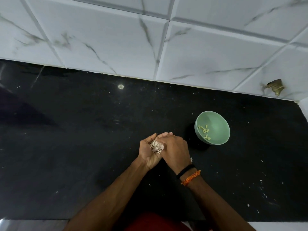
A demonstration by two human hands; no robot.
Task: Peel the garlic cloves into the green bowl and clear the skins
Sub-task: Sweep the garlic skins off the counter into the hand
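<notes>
- I stand at a glossy black stone counter (83, 147), flecked with pale scraps, under a white marble-veined tiled wall (116, 39).
- My left hand (149, 151) is cupped, fingers curled round a heap of papery garlic skins (156, 146).
- My right hand (175, 147) lies flat against it, fingers pressed together.
- The smooth round green bowl (216, 129) sits just right of my hands, holding peeled garlic cloves (205, 131).

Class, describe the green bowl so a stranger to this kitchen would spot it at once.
Start at the black countertop below the white marbled wall tiles. Right of the two hands stands the green bowl, the only dish on the counter, pale mint, holding a few peeled garlic cloves.
</notes>
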